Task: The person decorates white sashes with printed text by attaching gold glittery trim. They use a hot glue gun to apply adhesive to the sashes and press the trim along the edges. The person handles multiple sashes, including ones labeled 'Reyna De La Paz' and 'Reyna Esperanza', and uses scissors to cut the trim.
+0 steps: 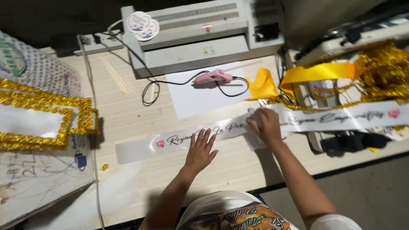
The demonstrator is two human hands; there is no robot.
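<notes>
**Flattening the printed sash on the bench**

I have the long white satin sash with black script lettering and a small pink rose print [187, 137] laid across the pale wooden tabletop [128, 115]. My left hand [200, 150] lies flat on it, fingers spread and gripping nothing, pressing the ribbon down just below the lettering. My right hand [265, 124] is curled over the sash's middle, pinching a fold or join of the fabric between thumb and fingertips; exactly what it nips I cannot tell, since the knuckles cover it. To the right the sash runs on past a heap of gold tinsel trim [381, 74] and a yellow satin ribbon [317, 72].

As I judge it, I am at the smoothing-and-aligning step: one hand anchors, the other sets the fold. The next move calls for keeping the left palm firm so the slippery ribbon does not creep, and the lettering straight. The pink glue gun [214, 76] rests on a white paper sheet [187, 98] beyond, near the grey laminating machine [191, 36].
</notes>
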